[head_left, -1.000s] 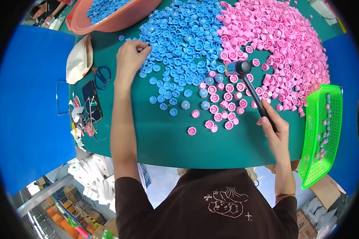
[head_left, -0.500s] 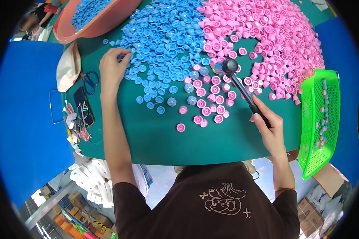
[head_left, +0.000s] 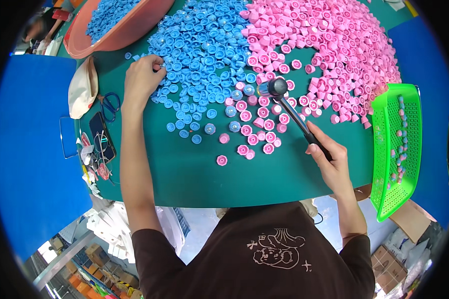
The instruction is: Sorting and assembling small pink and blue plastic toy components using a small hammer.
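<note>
My right hand [head_left: 329,157] grips the black handle of a small mallet [head_left: 279,90], whose rounded head is over the place where the blue and pink pieces meet. At the left edge of the heap of small blue caps [head_left: 199,50], my left hand [head_left: 143,79] is closed, its fingers curled in; whatever they hold is hidden. Right of the blue caps spreads a large heap of pink cup-shaped pieces [head_left: 324,45]. Between my hands, loose pink pieces [head_left: 242,149] and a few blue caps with shiny centres [head_left: 210,128] lie on the green table [head_left: 194,174].
An orange basin [head_left: 119,40] of blue pieces stands at the far left. A white pouch [head_left: 83,89], scissors [head_left: 110,105], a phone [head_left: 101,130] and glasses [head_left: 103,144] lie along the left edge. A green basket [head_left: 394,194] with assembled blue and pink pieces sits at the right.
My view has shifted slightly. My left hand's fingers have turned and curled in further at the blue heap. The mallet stays in my right hand in nearly the same place.
</note>
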Available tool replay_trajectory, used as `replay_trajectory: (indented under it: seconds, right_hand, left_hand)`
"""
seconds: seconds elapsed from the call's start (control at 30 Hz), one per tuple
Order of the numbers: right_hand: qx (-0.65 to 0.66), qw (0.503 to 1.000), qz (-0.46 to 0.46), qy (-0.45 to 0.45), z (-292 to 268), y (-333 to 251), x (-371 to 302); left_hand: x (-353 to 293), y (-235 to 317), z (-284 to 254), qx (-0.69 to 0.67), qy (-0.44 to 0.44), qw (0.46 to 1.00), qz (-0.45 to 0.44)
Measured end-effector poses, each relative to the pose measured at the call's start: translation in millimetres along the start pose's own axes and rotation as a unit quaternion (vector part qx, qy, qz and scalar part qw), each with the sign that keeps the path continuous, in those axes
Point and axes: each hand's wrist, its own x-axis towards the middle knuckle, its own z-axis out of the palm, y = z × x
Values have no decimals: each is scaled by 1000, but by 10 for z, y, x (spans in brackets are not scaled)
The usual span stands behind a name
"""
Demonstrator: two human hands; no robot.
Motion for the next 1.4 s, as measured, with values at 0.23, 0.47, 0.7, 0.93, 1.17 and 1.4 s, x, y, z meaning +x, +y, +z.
replay_trajectory:
  seconds: [0.23,0.47,0.7,0.93,1.17,1.4]
  right_hand:
    - [12,1000,14,6,-18,15,-51]
    - [13,1000,0,-5,-1,2,-26]
    - [7,1000,14,-25,-7,-5,-77]
    - [-4,999,16,-43,-12,4,-84]
    - [-16,998,19,-51,26,-82,-26]
    - [-139,987,-64,-56,40,-285,109]
  left_hand:
    - [-419,386,-158,-106,70,992,2]
    - [-781,1162,82,-189,6,940,284]
    - [-635,1221,153,-118,-87,933,330]
    - [-608,1254,173,-101,-100,937,320]
    - [-661,1220,54,-142,-90,941,293]
    - [-741,709,-582,-181,91,978,50]
